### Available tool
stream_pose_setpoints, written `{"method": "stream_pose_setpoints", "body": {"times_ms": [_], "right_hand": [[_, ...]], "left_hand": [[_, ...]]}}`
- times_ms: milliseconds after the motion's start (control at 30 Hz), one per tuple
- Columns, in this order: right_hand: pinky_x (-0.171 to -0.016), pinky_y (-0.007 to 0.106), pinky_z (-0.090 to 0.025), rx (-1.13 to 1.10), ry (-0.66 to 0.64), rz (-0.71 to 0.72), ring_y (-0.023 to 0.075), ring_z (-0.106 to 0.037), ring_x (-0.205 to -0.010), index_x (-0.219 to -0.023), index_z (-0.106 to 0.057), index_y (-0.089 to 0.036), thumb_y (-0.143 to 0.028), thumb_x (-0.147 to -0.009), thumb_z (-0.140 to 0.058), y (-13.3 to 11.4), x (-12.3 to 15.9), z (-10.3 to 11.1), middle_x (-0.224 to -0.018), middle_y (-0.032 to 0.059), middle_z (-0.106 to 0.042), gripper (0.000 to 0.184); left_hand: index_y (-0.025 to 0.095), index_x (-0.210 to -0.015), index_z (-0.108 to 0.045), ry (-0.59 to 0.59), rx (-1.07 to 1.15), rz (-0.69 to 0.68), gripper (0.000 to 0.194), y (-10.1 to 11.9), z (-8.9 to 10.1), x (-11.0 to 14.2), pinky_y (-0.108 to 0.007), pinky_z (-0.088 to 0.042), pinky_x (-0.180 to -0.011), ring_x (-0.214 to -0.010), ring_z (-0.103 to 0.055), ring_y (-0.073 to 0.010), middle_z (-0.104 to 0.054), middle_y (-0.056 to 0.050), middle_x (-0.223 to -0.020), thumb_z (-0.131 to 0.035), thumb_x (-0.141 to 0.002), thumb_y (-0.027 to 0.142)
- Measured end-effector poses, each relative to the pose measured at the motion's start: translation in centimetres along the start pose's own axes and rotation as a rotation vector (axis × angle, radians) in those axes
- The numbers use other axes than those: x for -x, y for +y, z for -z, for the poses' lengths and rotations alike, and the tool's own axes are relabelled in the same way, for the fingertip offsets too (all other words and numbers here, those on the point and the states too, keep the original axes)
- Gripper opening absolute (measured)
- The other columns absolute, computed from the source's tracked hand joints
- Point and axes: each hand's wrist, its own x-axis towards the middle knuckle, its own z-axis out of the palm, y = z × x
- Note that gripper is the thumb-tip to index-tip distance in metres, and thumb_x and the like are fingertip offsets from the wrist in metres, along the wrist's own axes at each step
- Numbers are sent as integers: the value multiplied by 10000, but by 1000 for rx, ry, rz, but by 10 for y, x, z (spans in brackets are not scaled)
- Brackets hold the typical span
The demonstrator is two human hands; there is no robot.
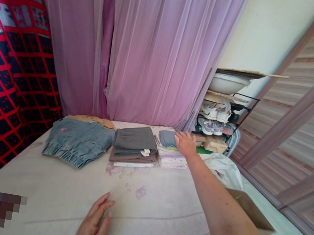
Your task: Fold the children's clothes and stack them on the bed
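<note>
My right hand (186, 143) reaches to the far right of the bed and rests on a small folded blue-grey cloth item (167, 138), fingers stretched out over its right edge. That item lies on top of a stack of folded white and lilac cloths (172, 161). My left hand (95, 221) hovers low over or lies on the pale sheet near the front, fingers apart, holding nothing. Left of the stack is a pile with a folded dark grey garment (135, 140) on top, showing a white label. Folded blue denim clothing (80, 141) lies at the far left.
The bed's floral sheet (142, 207) spreads below the piles. Mauve curtains (161, 54) hang behind. A shoe rack (243, 120), a white plastic bag (225, 169) and an open brown box (250, 209) stand on the right, before a wooden wardrobe (304, 118). A red-and-black patterned fabric (7, 56) hangs at left.
</note>
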Motion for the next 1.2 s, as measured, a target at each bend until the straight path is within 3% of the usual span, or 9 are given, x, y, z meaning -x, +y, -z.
{"method": "stream_pose_setpoints", "body": {"times_ms": [200,400,533,700,833,900,1000,1100,1200], "right_hand": [[-1066,584,-153,13,188,-4,294,-354,-1307,-1198,-621,-238,-359,-950,-302,-13,11,14,-1295,74,-587,421],[-1096,550,-140,-77,279,139,270,-339,-1333,-1241,-586,-220,-330,-935,-362,-47,47,26,-1361,91,-527,395],[-1064,449,-311,-386,313,97,240,-441,-1269,-1177,-634,-199,-345,-922,-339,-77,106,-4,-1315,102,-565,416],[-977,383,-455,-813,169,-51,229,-595,-1106,-1022,-706,-186,-376,-840,-386,-113,183,-61,-1179,123,-650,414],[-939,401,-491,-1000,109,-147,241,-638,-1029,-900,-731,-212,-404,-788,-426,-123,207,-75,-1088,102,-695,377],[-933,405,-493,-1066,98,-182,246,-649,-999,-873,-730,-211,-416,-772,-438,-121,207,-74,-1041,99,-710,371],[-913,391,-499,-1120,57,-231,249,-657,-960,-885,-723,-197,-437,-766,-445,-118,204,-71,-983,98,-721,385],[-894,387,-501,-1118,13,-236,257,-659,-925,-877,-718,-186,-454,-758,-446,-117,203,-69,-947,99,-723,401],[-878,377,-501,-1097,-5,-213,258,-659,-906,-855,-718,-193,-454,-756,-437,-119,203,-67,-929,96,-722,396]], "left_hand": [[228,-1038,-697,9,58,14,311,1,-1,-1,-426,-447,-1001,-1177,-562,-250,-572,-90,-1304,-535,-816,375],[220,-997,-702,48,145,65,298,12,-3,-2,-448,-426,-1015,-1161,-567,-252,-574,-97,-1292,-536,-806,378],[218,-988,-699,76,209,96,292,20,-2,-1,-436,-414,-1022,-1161,-563,-242,-584,-94,-1275,-547,-793,373],[219,-969,-700,133,307,151,293,18,-2,0,-421,-438,-993,-1164,-559,-244,-585,-95,-1275,-571,-775,396],[204,-983,-689,233,454,220,312,12,-5,-2,-405,-413,-1025,-1210,-523,-248,-580,-95,-1278,-634,-742,396],[196,-1032,-665,276,592,333,340,11,-3,-7,-392,-429,-1015,-1201,-528,-246,-578,-97,-1274,-673,-733,358],[194,-1161,-572,391,868,588,394,12,14,-26,-334,-520,-896,-1087,-598,-203,-561,-112,-1266,-669,-781,236],[186,-1151,-513,569,1039,770,293,10,46,-58,-236,-551,-783,-871,-650,-108,-593,-92,-1148,-581,-868,153],[162,-1051,-532,570,1030,838,142,2,75,-93,-183,-548,-657,-706,-636,-73,-612,-61,-976,-531,-909,165]]}}
